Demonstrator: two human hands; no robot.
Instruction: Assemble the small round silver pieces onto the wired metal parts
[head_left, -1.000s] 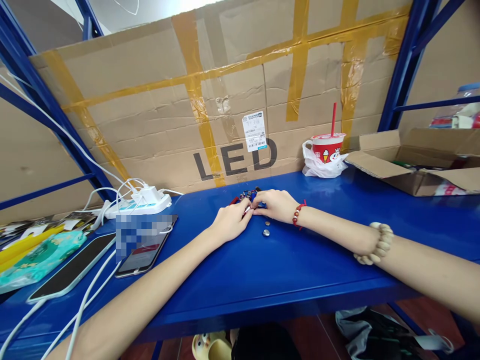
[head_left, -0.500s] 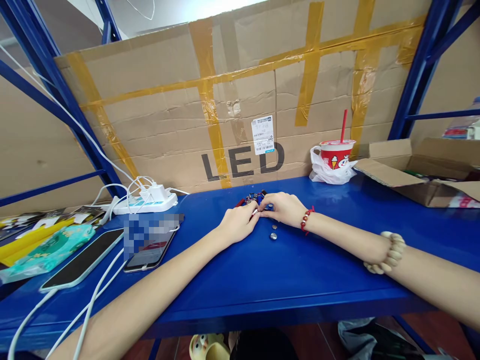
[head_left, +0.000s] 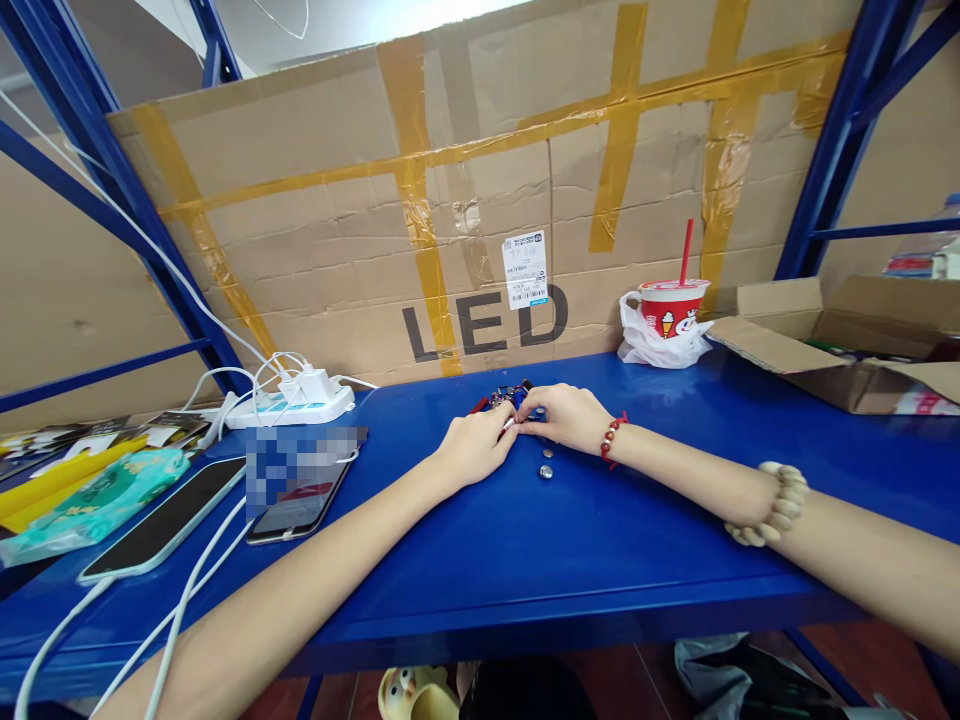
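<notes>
My left hand and my right hand meet over the middle of the blue shelf, fingertips pinched together. Between them is a small object with a pale, shiny edge, mostly covered by the fingers, so its kind cannot be made out. Just behind the hands lies a cluster of small metal, red and blue pieces, partly hidden. Two small round metal pieces rest in front of my right hand: a silver one and a smaller, darker one.
At left are a white power strip with cables, a phone, another phone and a teal packet. A red cup with a straw and an open cardboard box stand at right. Behind rises a large taped carton.
</notes>
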